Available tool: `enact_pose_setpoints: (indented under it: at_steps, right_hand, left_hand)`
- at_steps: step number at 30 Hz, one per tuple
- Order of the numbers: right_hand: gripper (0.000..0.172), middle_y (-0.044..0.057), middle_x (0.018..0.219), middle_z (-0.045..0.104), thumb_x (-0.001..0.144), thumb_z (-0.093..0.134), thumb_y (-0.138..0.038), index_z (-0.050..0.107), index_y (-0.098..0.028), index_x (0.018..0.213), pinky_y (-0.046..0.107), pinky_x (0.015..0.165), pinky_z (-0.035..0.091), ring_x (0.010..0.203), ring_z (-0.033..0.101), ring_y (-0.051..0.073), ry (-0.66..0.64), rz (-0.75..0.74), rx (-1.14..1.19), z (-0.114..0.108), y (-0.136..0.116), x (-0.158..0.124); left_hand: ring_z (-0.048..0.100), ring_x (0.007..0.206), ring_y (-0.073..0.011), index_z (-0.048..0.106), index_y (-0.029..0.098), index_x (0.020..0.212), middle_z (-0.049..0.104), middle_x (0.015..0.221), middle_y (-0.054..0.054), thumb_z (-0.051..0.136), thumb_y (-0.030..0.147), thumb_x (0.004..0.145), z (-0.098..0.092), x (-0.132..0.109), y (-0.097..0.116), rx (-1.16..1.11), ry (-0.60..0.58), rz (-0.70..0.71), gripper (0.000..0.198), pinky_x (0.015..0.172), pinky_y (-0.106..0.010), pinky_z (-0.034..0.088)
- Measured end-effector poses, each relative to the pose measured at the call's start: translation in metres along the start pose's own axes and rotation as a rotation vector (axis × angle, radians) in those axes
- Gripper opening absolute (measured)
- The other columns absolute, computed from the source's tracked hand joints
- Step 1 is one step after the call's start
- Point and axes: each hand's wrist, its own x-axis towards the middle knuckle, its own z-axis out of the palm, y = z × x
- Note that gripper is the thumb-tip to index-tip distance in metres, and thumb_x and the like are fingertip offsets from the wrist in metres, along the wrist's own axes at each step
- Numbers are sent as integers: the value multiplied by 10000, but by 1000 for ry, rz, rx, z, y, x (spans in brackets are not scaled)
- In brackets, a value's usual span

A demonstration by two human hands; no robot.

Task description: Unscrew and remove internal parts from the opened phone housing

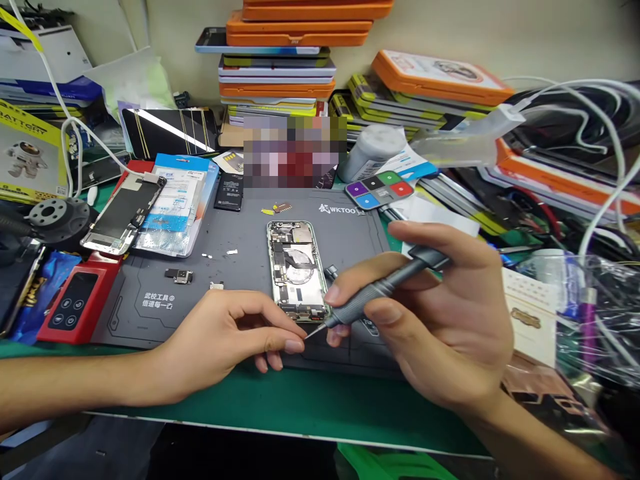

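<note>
My right hand [440,320] grips a dark grey precision screwdriver [383,287], its thin tip pointing down and left. Thumb and forefinger of my left hand [240,327] are pinched together right at that tip; anything tiny between them is too small to make out. Just beyond both hands lies an opened phone [297,270] with its inner boards and a round coil area showing. Its lower edge is close to the screwdriver tip. Under the phone is a dark grey work mat [240,247].
Small loose parts, including a camera module [179,275], lie on the mat. At left are a red device [80,300] and a detached phone screen [125,213]. A colored-square plate [380,190] sits at the mat's back right. Stacked orange cases [300,33] and cables surround the green bench.
</note>
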Motion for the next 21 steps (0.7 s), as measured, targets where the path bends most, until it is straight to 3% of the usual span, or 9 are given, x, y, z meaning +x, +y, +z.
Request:
enact_pose_setpoints:
  at_steps: [21]
  right_hand:
    - [399, -25, 917, 707, 1014, 608, -288, 436, -346, 1370, 301, 470, 650, 530, 678, 129, -32, 186, 93, 0, 6, 9]
  left_hand:
    - [667, 641, -78, 785, 173, 913, 720, 755, 4, 766, 288, 911, -3, 0, -2, 97, -21, 55, 117, 579, -145, 560]
